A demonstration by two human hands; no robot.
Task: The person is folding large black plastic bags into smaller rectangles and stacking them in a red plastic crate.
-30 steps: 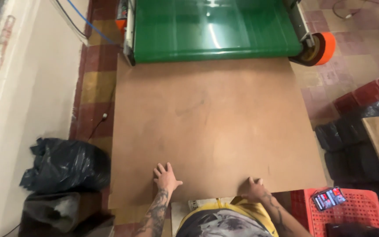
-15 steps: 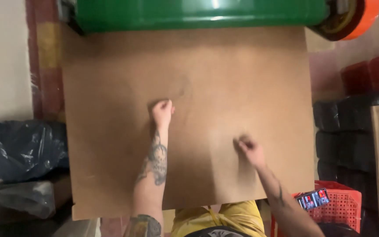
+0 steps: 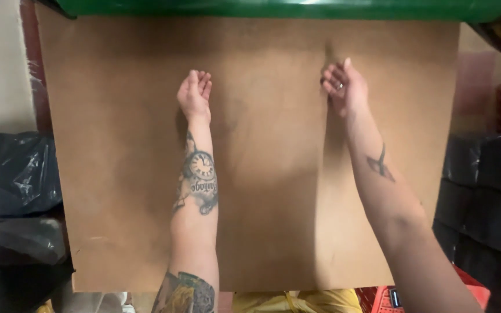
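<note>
Board (image 3: pixel 262 174), large brown sheet, lies flat beneath both arms, far edge at the green roller (image 3: pixel 285 8). I note left hand (image 3: pixel 194 94) released, fingers curled loosely, resting on it; right hand (image 3: pixel 345 87) likewise ungripped, slightly farther forward, nearer the roller.

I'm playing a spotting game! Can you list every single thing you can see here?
board: one, brown, flat, filling the middle of the view
roller: one, green, along the board's far edge
bags: a few, black and grey plastic, on the left
crates: dark, stacked at the right
basket: one, red, bottom right
shirt: yellow, bottom edge
left hand: one, fingers curled, resting on the board, tattooed forearm
right hand: one, ring on a finger, resting on the board further right
</note>
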